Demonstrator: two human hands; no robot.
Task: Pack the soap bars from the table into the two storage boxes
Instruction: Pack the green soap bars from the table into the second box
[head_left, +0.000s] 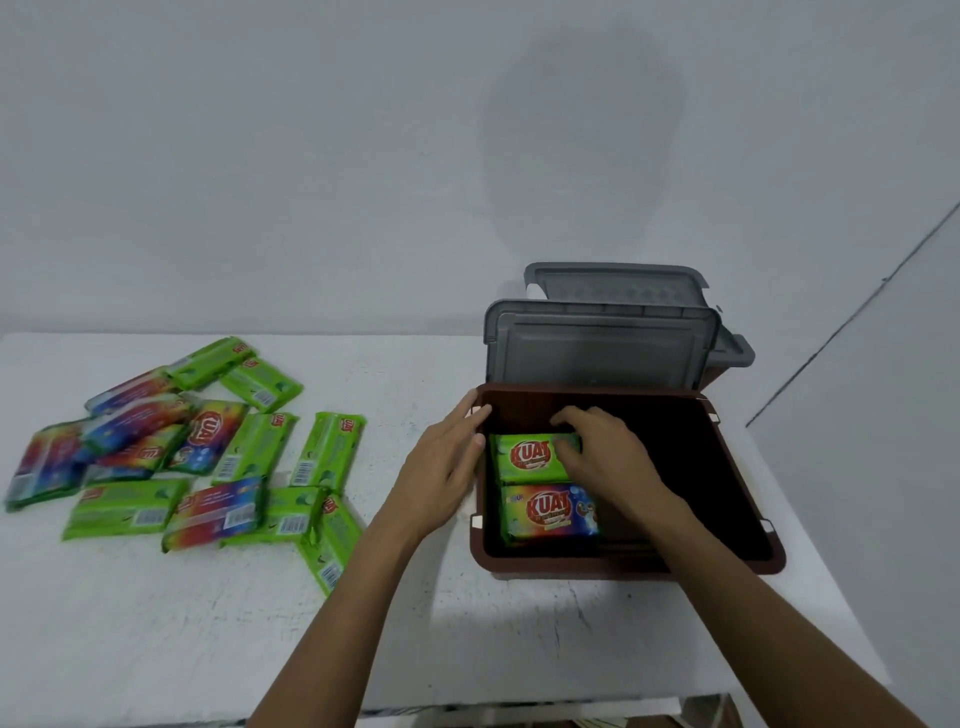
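A brown storage box (748, 558) stands open on the right of the white table, its grey lid (597, 353) tipped up behind it. Two soap bars lie in its left side: a green one (524, 457) at the back and a multicoloured one (545, 512) in front. My right hand (597, 457) reaches into the box, its fingers curled over the right end of the green bar. My left hand (449, 457) rests with straight fingers against the box's left rim. Several loose soap bars (197, 452), green and multicoloured, lie scattered on the table's left.
A second box with a grey lid (618, 283) stands behind the first one, mostly hidden. The white table (467, 623) ends at its front edge near the bottom of the view. A plain wall rises behind it.
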